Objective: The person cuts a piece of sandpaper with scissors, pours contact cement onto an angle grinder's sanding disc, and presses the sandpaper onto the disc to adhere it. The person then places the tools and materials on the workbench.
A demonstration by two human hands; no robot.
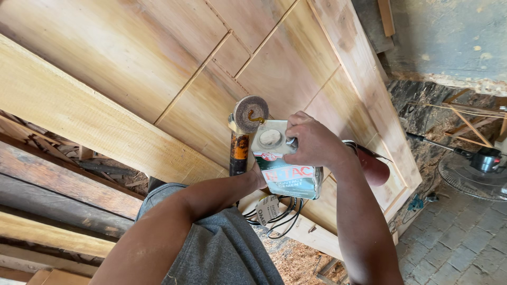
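My right hand (pixel 312 142) grips the top of a rectangular metal glue can (pixel 285 174), fingers at its small cap beside a round lid. My left hand (pixel 257 178) holds the can from below on its left side, mostly hidden behind it. The can hovers over a panelled wooden door (pixel 222 68) lying flat. An angle grinder (pixel 244 132) with a worn round sanding disc rests on the door just left of the can.
A dark red cylinder (pixel 374 168) lies behind my right wrist. Black cables with a tag (pixel 274 211) hang under the can. Rough planks (pixel 63 190) are stacked at left. A fan (pixel 475 169) stands on the paved floor at right.
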